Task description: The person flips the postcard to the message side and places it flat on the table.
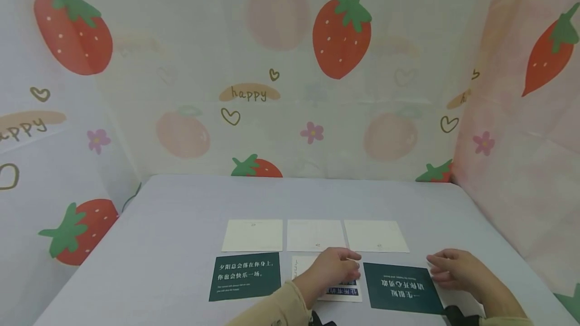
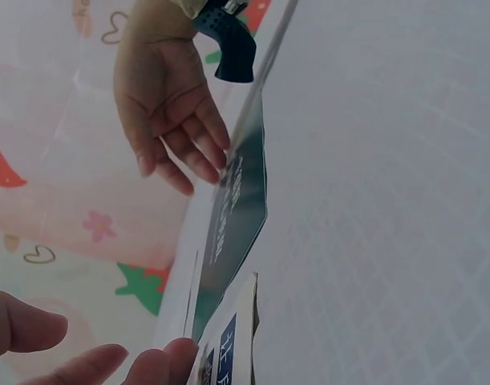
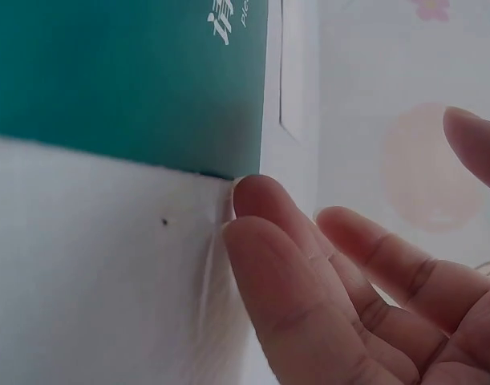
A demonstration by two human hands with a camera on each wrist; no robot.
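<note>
Across a white tabletop point(image 1: 158, 245), cards lie in two rows. At far left, a green card point(image 1: 244, 286) with upright lettering rests just below a first pale card point(image 1: 252, 236). Next along, a second pale card point(image 1: 314, 236) lies behind a printed card point(image 1: 341, 293), its blue bands partly covered by a person's left hand point(image 1: 330, 270). That hand reaches over with fingers loosely bent, thumb apart and nothing pinched; whether its fingertips touch the surface cannot be told. A light touch seems wisest, lest the wrist drag what lies beneath. Farther right, below a third pale card point(image 1: 376, 236), a second green card point(image 1: 401, 288) lies slightly askew between the two hands, its lettering upside down, one upper corner just beside the left fingertips, the other right at the opposite fingertips. Handling it well probably calls for gentle, even pressure at both edges, sliding it flat so no corner bends. At far right, the right hand point(image 1: 466, 273), relaxed and gripping nothing, reaches in at that corner.
</note>
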